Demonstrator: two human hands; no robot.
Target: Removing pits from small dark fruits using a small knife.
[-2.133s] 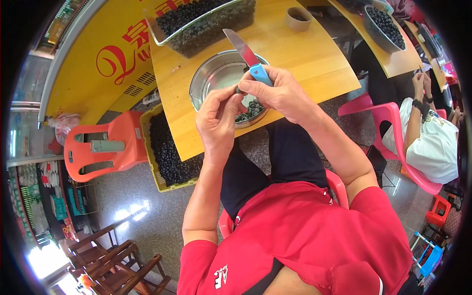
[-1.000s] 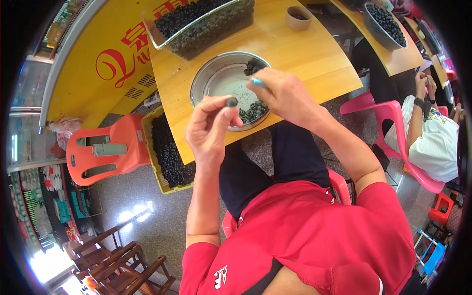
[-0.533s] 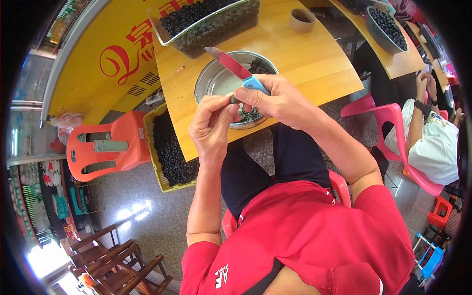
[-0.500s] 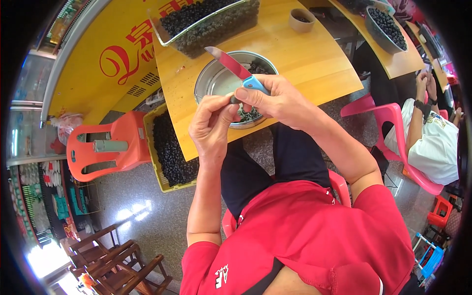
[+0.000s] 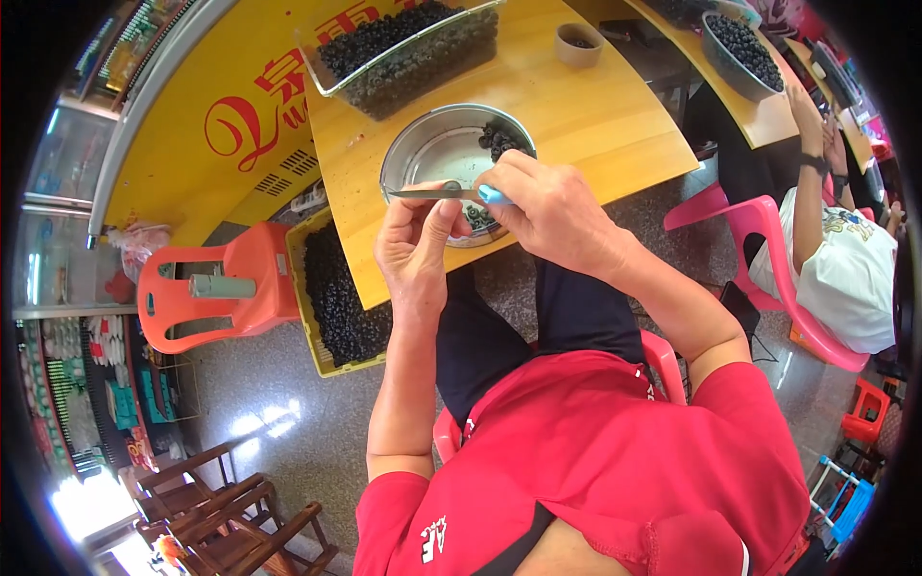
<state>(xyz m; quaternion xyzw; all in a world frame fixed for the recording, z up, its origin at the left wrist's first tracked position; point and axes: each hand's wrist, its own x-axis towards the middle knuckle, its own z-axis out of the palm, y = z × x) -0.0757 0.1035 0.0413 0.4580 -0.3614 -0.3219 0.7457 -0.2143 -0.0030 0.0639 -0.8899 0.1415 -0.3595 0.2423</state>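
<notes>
My right hand (image 5: 565, 206) is closed around the blue handle of a knife (image 5: 432, 194), whose blade points left. The blade lies level across the fingertips of my left hand (image 5: 411, 245). Pinched in those fingertips is a small dark round piece (image 5: 451, 186), and the blade is against it; its kind is too small to tell. Both hands are over the near side of a round metal bowl (image 5: 386, 154). Inside the bowl lie a cluster of dark pieces (image 5: 499, 141) at the right and greenish scraps (image 5: 478, 217) near my hands.
On the wooden table (image 5: 624, 125) stand a clear bin (image 5: 423, 72) of dark pieces and a small cup (image 5: 579, 48). A yellow crate (image 5: 309, 331) of dark pieces and an orange chair (image 5: 269, 274) are at left. A co-worker (image 5: 840, 264) sits at right by another filled bowl (image 5: 744, 58).
My right hand has turned the knife from blade pointing up and away to lying level across my left fingertips. The co-worker's hands have moved up and away.
</notes>
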